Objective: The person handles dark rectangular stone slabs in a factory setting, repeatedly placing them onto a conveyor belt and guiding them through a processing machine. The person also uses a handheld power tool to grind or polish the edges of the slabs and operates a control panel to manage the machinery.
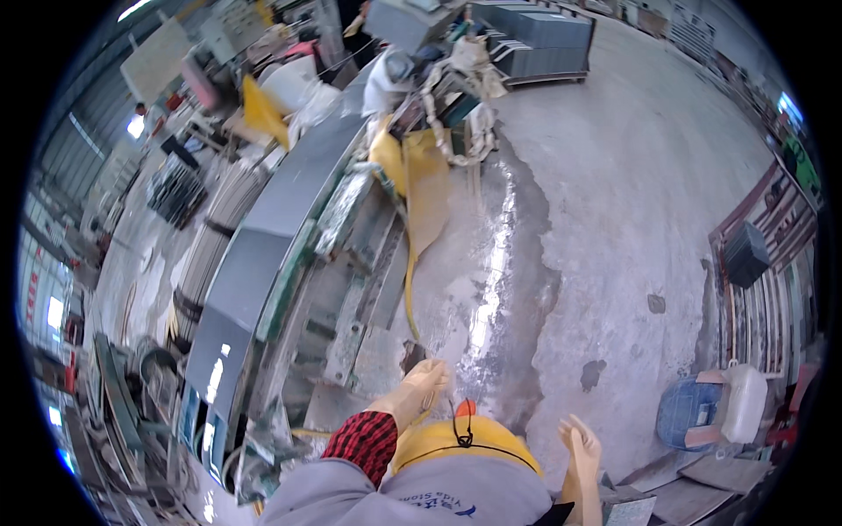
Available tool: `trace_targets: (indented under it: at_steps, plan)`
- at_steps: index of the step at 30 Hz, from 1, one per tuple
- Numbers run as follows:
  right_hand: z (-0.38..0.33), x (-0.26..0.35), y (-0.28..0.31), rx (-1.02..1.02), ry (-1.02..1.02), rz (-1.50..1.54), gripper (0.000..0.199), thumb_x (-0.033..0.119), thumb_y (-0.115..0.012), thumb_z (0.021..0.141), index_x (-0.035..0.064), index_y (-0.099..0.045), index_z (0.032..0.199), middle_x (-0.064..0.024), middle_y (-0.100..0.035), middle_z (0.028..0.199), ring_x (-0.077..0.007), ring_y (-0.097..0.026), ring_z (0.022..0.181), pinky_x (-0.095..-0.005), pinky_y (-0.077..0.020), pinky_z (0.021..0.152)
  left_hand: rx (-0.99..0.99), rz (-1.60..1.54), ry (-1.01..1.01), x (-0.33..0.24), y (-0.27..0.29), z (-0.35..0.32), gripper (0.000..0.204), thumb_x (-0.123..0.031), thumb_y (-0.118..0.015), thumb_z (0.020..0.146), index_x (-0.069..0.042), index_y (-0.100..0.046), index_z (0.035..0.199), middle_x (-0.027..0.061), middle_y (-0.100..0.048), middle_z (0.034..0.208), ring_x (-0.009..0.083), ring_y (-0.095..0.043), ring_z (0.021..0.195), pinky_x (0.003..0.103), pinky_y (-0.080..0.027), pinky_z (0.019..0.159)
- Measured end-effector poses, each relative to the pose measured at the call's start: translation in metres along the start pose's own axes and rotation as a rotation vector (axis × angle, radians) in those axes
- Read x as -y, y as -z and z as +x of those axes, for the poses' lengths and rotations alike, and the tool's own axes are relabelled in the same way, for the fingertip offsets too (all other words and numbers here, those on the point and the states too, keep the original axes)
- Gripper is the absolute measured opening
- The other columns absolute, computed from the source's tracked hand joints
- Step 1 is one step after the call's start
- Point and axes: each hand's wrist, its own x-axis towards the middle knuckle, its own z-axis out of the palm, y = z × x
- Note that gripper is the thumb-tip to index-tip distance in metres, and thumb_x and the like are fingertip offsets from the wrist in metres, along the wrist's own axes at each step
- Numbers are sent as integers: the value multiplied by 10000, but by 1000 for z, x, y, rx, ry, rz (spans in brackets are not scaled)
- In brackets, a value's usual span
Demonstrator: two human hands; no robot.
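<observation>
their left hand half curled — can't tell if it's got anything — near the yellow hose running down beside the long machine, right hand loosely open, nothing in it, over grey floor

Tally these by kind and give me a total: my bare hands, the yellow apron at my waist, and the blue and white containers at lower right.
Bare hands: 2 (left hand, right hand)
Yellow apron: 1
Blue container: 1
White container: 1
Total: 5
</observation>
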Motion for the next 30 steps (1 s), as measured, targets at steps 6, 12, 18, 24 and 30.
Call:
trace_targets:
  at_steps: [6, 12, 18, 24, 30]
  plan:
    - [139, 46, -13, 211, 37, -157, 362, 113, -556, 1011, -59, -574, 1329, -161, -682, 1208, -218, -661, 1100, -339, -511, 986, -130, -30, 31, -54, 3, 60, 406, -344, -575, 1024, -67, -538, 1319, 117, -707, 1128, 193, -711, 895, 323, -599, 765]
    - [282, 136, -3, 326, 2, -336, 353, 129, -560, 1012, -30, -601, 1324, -129, -693, 1195, -195, -651, 1106, -299, -496, 972, -332, -193, 53, -76, -38, 119, 327, -314, -584, 1021, -91, -574, 1261, 122, -721, 1090, 216, -722, 895, 355, -612, 757]
    - [447, 233, 4, 518, 36, -335, 370, 133, -532, 1022, -27, -576, 1352, -128, -680, 1261, -178, -636, 1165, -279, -461, 1010, -385, -267, 8, -171, -141, 150, 369, -325, -572, 1030, -92, -539, 1314, 121, -702, 1155, 202, -704, 966, 351, -594, 840]
    - [582, 285, -62, 761, 38, -140, 356, 129, -535, 1030, 1, -585, 1359, -123, -685, 1248, -159, -626, 1131, -263, -464, 991, -306, -236, -207, -300, -229, 183, 405, -277, -511, 1057, -25, -516, 1373, 137, -668, 1227, 190, -671, 1063, 303, -546, 947]
    - [677, 315, -154, 958, -7, -216, 366, 158, -553, 1032, -5, -584, 1359, -113, -682, 1255, -143, -626, 1128, -263, -467, 990, -323, -217, -330, -385, -249, 258, 466, -284, -493, 1069, 3, -454, 1434, 140, -654, 1255, 176, -658, 1073, 303, -538, 946]
